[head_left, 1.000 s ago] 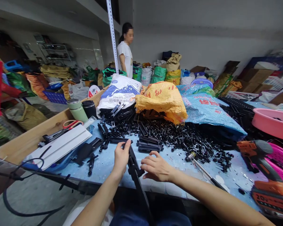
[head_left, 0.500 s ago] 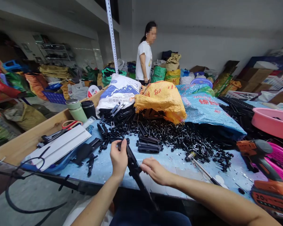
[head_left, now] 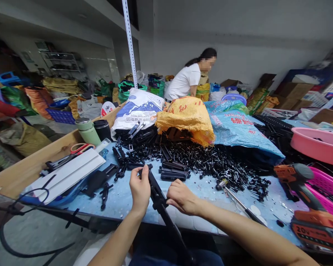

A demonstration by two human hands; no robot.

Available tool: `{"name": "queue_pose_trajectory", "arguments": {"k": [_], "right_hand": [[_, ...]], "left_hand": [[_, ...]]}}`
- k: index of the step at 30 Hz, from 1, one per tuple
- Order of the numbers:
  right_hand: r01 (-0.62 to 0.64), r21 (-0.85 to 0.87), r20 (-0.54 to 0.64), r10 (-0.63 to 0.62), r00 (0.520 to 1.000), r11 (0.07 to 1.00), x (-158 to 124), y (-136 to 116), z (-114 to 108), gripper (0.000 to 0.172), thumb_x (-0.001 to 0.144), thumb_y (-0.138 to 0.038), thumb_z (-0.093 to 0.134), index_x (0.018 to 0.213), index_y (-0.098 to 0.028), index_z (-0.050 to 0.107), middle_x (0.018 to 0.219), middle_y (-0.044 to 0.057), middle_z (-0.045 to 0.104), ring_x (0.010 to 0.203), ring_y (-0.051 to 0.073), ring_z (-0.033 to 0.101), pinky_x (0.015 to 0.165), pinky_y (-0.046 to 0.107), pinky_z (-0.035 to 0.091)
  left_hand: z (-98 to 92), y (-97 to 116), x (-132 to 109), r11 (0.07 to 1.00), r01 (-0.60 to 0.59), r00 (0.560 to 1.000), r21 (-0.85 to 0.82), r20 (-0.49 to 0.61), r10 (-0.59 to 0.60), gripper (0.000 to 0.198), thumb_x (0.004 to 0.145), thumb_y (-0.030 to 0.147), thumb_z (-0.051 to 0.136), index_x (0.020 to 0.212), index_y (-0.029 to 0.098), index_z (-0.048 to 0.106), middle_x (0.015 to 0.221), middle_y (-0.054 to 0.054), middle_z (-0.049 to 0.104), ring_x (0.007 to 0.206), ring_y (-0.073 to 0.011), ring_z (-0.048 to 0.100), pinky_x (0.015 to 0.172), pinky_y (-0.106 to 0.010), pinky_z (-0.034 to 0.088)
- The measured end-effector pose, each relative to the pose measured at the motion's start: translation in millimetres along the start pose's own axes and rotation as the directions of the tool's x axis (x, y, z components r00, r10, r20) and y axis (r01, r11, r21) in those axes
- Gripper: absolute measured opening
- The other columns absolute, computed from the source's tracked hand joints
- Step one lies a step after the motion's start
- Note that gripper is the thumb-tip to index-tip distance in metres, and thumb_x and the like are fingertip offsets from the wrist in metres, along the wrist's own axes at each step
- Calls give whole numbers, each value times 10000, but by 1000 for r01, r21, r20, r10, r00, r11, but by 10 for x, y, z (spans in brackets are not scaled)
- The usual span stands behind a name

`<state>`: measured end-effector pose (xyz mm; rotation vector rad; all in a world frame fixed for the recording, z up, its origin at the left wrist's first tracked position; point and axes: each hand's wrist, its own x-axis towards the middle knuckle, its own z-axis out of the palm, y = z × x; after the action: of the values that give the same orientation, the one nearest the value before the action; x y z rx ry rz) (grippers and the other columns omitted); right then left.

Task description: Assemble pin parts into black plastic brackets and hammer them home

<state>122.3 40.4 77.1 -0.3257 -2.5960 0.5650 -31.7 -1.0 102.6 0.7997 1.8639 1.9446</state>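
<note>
My left hand (head_left: 140,188) is wrapped round the upper end of a long black jointed bar (head_left: 158,198), thumb on top. The bar slants from the table edge down towards my lap. At a joint on the bar's right side, my right hand (head_left: 181,197) is closed with its fingertips pressed together; whatever they pinch is hidden. Just beyond the hands lies a small stack of black bar parts (head_left: 174,171). A heap of small black screws and fittings (head_left: 224,166) spreads behind and to the right of it.
A hammer (head_left: 240,201) and an orange cordless drill (head_left: 310,207) lie on the right, near a pink basket (head_left: 329,181). White (head_left: 138,107), yellow (head_left: 187,116) and blue (head_left: 233,123) sacks stand behind. White boards (head_left: 72,173) and a green flask (head_left: 87,132) are left. A person (head_left: 184,79) bends over beyond.
The person at the back has moved right and bent forward. My right hand has turned slightly at the bar's joint; my left hand keeps its grip. The view has shifted a little.
</note>
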Motion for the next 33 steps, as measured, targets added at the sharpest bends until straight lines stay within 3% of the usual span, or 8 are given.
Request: {"name": "queue_pose_trajectory", "arguments": {"k": [3,6,13,17,20,23,29,33], "right_hand": [[-403,357,140,379,915,843,65,-64,57,540,900,-615,143,640,-197,365,581,-15,405,552,117,362,554,268,325],[-623,548,395,484,781,558,115,-127,57,531,874,-650,192,614,-207,327,516,-49,326,463,90,299,458,228,273],[-510,-96,-88,503,860,855,-100,-319,-33,536,804,-705,365,801,-191,515,739,41,621,645,169,541,537,255,287],[-430,-426,-53,453,890,796,-287,-166,-53,563,808,-698,354,689,-179,537,655,59,638,588,190,587,509,273,263],[-279,-544,-9,327,945,791,-429,-9,-103,624,786,-733,312,682,-167,552,634,73,637,561,201,597,509,281,276],[-150,-579,52,220,974,802,-565,45,-103,648,774,-752,295,667,-166,551,595,60,622,513,187,578,492,285,272],[-11,-534,93,72,993,846,-699,-46,-118,646,764,-768,279,610,-186,512,532,24,571,450,148,507,456,289,262],[105,-368,62,-89,994,924,-761,-166,-198,660,855,-684,104,563,-213,463,490,22,510,429,141,441,455,300,289]], "left_hand": [[4,72,-118,987,-160,984,25,-71,161,365,720,538,567,821,195,498,590,47,476,480,-101,436,465,-220,362],[7,144,-167,971,-238,970,-2,-59,237,361,708,517,588,838,193,498,618,32,500,509,-117,468,494,-236,385],[-100,88,176,977,-186,910,106,-356,212,360,783,549,465,825,191,482,723,-3,512,651,-164,495,621,-301,413],[-220,-38,170,826,-408,881,389,-71,468,352,814,498,486,942,175,545,897,-87,587,804,-227,563,710,-353,429],[-313,-119,62,360,-822,557,441,492,669,260,876,373,435,877,197,626,938,-106,632,890,-250,582,799,-390,406],[-390,-141,-54,107,-964,268,245,872,410,387,921,288,343,677,189,627,651,-65,638,627,-207,598,629,-321,412],[-559,-27,-151,75,-980,194,185,972,136,500,950,317,243,691,197,654,560,-60,634,509,-194,578,487,-279,327],[-752,-266,-267,315,-937,234,153,942,239,591,924,463,178,631,228,634,501,-56,600,476,-175,535,511,-297,358]]}}
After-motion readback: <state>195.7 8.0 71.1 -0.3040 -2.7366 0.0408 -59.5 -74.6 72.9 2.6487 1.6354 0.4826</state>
